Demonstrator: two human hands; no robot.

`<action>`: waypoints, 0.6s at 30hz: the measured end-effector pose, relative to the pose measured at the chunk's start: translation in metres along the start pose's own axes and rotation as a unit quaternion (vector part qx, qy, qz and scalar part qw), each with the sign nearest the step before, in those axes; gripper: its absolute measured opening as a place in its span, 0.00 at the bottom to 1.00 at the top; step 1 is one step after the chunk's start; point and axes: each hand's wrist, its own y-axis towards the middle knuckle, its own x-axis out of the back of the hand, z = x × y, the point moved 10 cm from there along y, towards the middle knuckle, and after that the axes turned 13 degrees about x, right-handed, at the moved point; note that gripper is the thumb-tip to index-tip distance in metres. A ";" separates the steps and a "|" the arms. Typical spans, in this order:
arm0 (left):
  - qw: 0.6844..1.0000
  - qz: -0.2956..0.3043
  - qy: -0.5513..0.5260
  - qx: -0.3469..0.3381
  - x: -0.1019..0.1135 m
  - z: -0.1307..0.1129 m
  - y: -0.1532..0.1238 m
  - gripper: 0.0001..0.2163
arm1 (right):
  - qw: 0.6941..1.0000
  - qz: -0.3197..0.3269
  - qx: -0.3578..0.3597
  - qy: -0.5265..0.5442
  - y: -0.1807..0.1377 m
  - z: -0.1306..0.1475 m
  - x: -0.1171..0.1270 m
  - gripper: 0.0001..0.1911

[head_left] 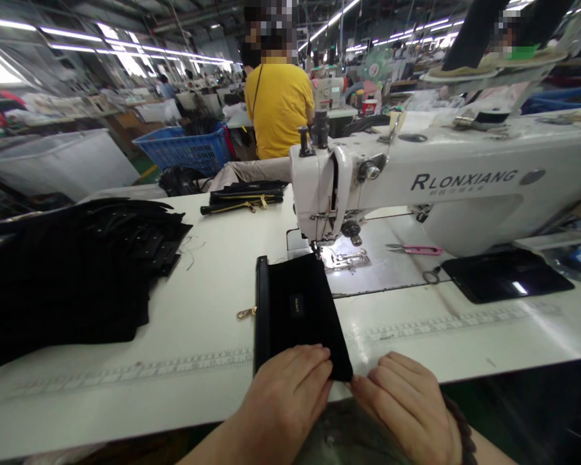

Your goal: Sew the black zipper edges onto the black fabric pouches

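Note:
A black zippered pouch lies flat in front of me, its far edge under the presser foot of the white sewing machine. Along its left side runs a black zipper band with a gold zipper pull. A small label sits on its face. My left hand presses on the near end of the pouch, fingers bent together over the fabric. With closed fingers, my right hand pinches the pouch's near right corner; its fingertips are partly hidden.
Black fabric pieces are heaped at the left. Finished-looking zippered pouches lie behind. Pink-handled thread snips and a black phone rest at right. A person in a yellow shirt sits ahead near a blue crate.

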 end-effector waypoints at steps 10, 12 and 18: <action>1.000 -0.017 0.004 -0.009 0.004 0.001 -0.003 0.09 | 0.996 0.008 -0.086 0.034 0.007 -0.018 -0.001 0.08; 0.999 -0.024 0.027 -0.017 0.003 0.002 -0.004 0.09 | 0.995 0.002 -0.093 0.028 0.010 -0.019 0.004 0.09; 0.996 -0.047 0.064 -0.049 0.010 0.003 -0.004 0.11 | 0.995 -0.009 -0.095 0.019 0.018 -0.019 0.008 0.11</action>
